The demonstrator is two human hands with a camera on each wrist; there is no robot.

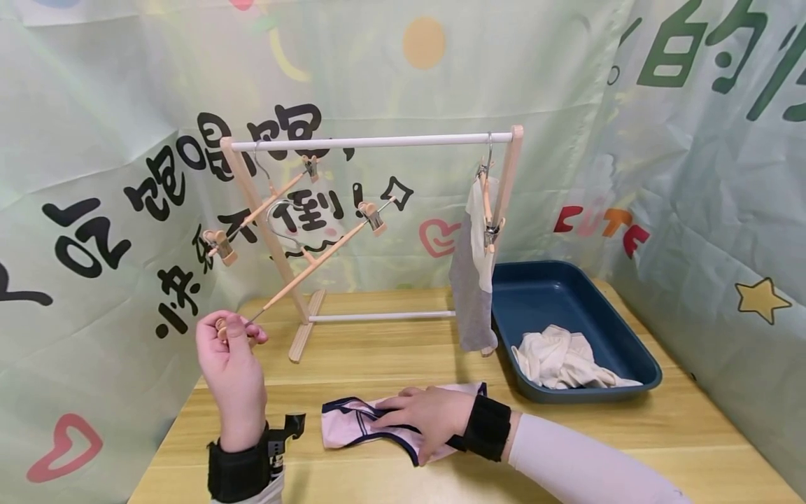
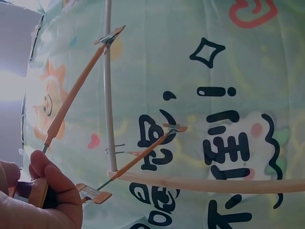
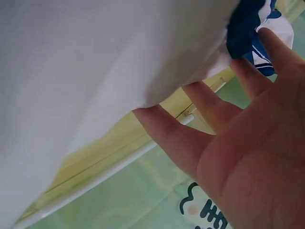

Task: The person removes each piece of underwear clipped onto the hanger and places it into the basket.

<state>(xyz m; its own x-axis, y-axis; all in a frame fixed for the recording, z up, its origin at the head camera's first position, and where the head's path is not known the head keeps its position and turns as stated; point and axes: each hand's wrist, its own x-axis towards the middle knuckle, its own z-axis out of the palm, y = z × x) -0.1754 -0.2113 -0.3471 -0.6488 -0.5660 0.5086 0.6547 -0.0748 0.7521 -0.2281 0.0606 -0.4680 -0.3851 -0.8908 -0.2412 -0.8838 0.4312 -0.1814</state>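
Note:
My left hand (image 1: pixel 231 364) holds a wooden clip hanger (image 1: pixel 315 264) by the clip at its near end. In the left wrist view, the thumb and fingers (image 2: pixel 52 183) close around that clip, while the hanger's bar slants up and away. Its hook and far clip hang free in front of the rack. On the table lies a pale pink garment (image 1: pixel 340 430) with navy edging, spread fairly flat. Across its middle rests my right hand (image 1: pixel 434 418), fingers spread. The right wrist view shows these fingertips touching the edge of the cloth.
A small wooden rack (image 1: pixel 516 168) with a white rail (image 1: pixel 378 141) stands at the back. Another clip hanger (image 1: pixel 272 198) hangs at its left. A grey-and-white garment (image 1: pixel 471 280) hangs at its right. The blue basin (image 1: pixel 548 294) holds cream cloth (image 1: pixel 560 358).

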